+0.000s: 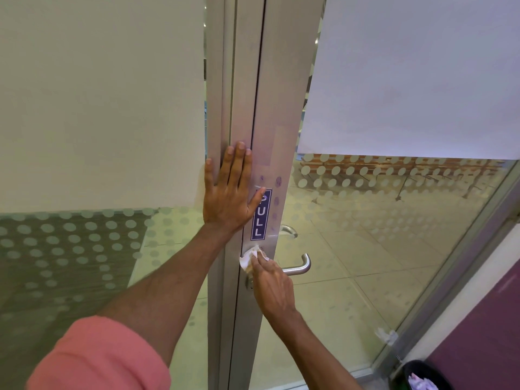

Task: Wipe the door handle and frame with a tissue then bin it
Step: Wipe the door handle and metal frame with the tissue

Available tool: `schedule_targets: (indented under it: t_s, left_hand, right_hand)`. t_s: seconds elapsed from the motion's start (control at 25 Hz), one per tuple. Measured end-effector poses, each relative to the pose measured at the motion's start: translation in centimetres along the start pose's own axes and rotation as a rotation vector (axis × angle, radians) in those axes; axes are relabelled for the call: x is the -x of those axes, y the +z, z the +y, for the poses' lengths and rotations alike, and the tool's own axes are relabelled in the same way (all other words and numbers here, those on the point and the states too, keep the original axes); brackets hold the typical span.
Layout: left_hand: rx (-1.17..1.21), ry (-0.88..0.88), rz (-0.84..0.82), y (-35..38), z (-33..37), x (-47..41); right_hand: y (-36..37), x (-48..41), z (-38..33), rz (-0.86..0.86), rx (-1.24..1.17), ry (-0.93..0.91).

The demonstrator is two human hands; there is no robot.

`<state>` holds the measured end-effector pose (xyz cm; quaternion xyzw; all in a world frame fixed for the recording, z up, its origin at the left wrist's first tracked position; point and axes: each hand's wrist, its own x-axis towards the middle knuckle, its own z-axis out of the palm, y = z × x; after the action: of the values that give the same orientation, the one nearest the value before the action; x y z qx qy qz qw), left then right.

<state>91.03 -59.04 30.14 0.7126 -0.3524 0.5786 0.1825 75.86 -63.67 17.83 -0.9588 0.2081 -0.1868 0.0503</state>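
Right hand [274, 282], fingers clamped on the tissue [251, 258], should rub firmly beside the door handle [298, 267] while the left hand [229, 192], fingers spread flat, steadies the frame [243, 108].

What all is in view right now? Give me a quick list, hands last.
door frame: one, silver metal, centre, vertical
PULL sign: one, blue with white letters, on the frame above the handle
door handle: one, silver lever, right of the frame
tissue: one, white, pressed on the frame beside the handle
glass panels: two, frosted with dots, either side of the frame
bin: one, black, bottom right, with rubbish inside
sleeve: one, pink, bottom left
left hand: flat on the frame, fingers spread
right hand: holding the tissue
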Motion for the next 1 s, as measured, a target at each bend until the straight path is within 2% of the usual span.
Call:
schedule_targets:
  t_s: [0.2, 0.56, 0.64, 0.8, 0.92, 1.0]
  left_hand:
    - [0.012, 0.013, 0.012, 0.0, 0.0, 0.0]
    - [0.014, 0.012, 0.006, -0.1, 0.0, 0.1]
    - [0.011, 0.008, 0.007, -0.1, 0.0, 0.1]
    - [0.015, 0.009, -0.001, -0.1, -0.1, 0.0]
    - [0.005, 0.010, 0.006, 0.0, 0.0, 0.1]
    - [-0.004, 0.005, -0.004, 0.1, 0.0, 0.1]
  right_hand:
    - [-0.8, 0.3, 0.1, -0.045, 0.032, -0.077]
    - [-2.8, 4.2, 4.7, 0.276, -0.037, -0.208]
    - [-2.7, 4.0, 4.6, 0.254, -0.050, -0.197]
    - [-1.1, 1.1, 1.0, 0.063, -0.005, -0.127]
    - [-0.2, 0.0, 0.1, 0.039, -0.028, -0.068]
    - [-0.3, 0.5, 0.9, 0.050, -0.027, -0.100]
